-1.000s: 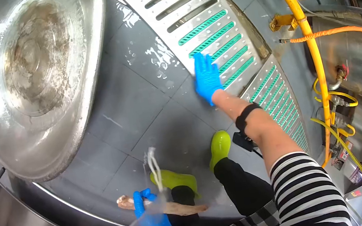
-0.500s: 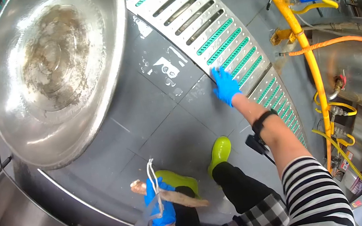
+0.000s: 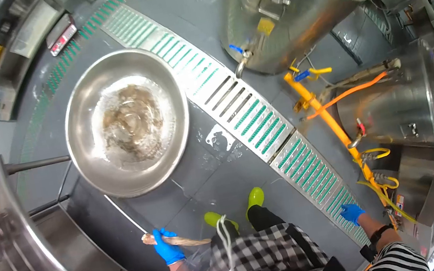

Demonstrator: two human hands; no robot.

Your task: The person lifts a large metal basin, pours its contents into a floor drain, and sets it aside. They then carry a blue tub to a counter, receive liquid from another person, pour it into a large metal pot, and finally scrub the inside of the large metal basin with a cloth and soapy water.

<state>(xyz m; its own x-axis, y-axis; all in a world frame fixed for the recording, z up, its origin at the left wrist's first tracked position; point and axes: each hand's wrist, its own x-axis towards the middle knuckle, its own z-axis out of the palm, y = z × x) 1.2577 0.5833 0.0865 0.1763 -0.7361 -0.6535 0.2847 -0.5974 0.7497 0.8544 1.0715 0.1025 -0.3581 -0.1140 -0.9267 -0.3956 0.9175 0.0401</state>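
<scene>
The left hand [image 3: 167,248], in a blue rubber glove, has its grip closed tight around a pale brown wooden stick [image 3: 189,241]. This is a slim, rough-looking rod lying nearly level. 1 short end pokes out to the left of the fist, and the longer part runs right toward the 2 glossy lime-green rubber boots [image 3: 253,196]. The stick sits low in the view, just in front of the person's body and above the wet grey tiled floor [image 3: 191,189]. A thin white cord [image 3: 224,237] hangs in a narrow loop just right of the stick's far end, over a black-and-white checked garment.

The right hand [image 3: 352,212], also in a blue glove, is held out to the side over the near end of a slotted steel drain grate [image 3: 251,115]. It is too small to tell how wide its grip is.

The grate is a long band of flat panels, some slots lined in green, that crosses the floor diagonally. Left of it stands a wide round stainless-steel basin [image 3: 93,163] with brownish residue and water pooled in its shallow bowl. On the far side rises a tall cylindrical steel vat [image 3: 288,12], smooth and shiny. Near it are a straight yellow pipe [image 3: 321,117] and a thin orange hose [image 3: 349,93].
</scene>
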